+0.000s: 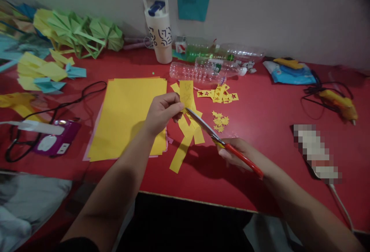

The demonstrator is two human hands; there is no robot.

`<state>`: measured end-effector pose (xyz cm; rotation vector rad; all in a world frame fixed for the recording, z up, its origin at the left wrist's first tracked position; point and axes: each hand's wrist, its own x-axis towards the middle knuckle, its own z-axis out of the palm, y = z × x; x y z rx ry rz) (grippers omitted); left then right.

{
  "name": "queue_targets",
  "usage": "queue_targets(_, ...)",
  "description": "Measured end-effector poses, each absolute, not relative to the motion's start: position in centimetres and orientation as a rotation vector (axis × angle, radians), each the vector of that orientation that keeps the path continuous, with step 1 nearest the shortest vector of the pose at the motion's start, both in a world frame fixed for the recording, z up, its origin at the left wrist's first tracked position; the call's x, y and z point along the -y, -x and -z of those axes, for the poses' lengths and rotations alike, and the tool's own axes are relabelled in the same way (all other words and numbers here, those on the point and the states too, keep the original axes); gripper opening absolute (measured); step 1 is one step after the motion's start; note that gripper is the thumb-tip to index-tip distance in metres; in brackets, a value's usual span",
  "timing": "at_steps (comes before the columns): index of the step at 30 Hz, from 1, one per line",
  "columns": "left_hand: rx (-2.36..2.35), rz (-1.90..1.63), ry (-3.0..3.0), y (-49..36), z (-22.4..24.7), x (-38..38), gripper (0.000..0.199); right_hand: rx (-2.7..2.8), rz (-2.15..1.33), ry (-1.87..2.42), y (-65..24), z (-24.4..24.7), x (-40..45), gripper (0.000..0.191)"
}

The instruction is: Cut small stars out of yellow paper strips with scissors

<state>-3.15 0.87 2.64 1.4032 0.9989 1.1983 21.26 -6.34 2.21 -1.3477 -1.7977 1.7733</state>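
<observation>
Pinched in my left hand is a yellow paper strip with star outlines drawn on it. My right hand is closed around the red handles of a pair of scissors. The scissor tips meet the strip beside my left fingertips; whether they are cutting I cannot tell. Below lie more yellow paper strips, crossing one another on the table. To their right is a small pile of cut-out yellow stars. Behind it sit yellow scraps with star-shaped holes.
A stack of yellow paper lies on the red table at left. Clear plastic bottles and a white tumbler line the back. Glue guns with black cords lie at both sides. Folded green paper shapes stand back left.
</observation>
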Motion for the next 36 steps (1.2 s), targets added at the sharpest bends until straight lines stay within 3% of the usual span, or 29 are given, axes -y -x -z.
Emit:
queue_targets(9, -0.948, -1.242, -1.287, 2.5, -2.0, -0.6, 0.011, 1.774, -1.779, 1.263, -21.6, -0.8, 6.3, 0.054)
queue_targets(36, -0.857, -1.197, -1.101, 1.3, -1.9, 0.0, 0.011, 1.767, -1.714, 1.238, -20.9, -0.5, 6.6, 0.058)
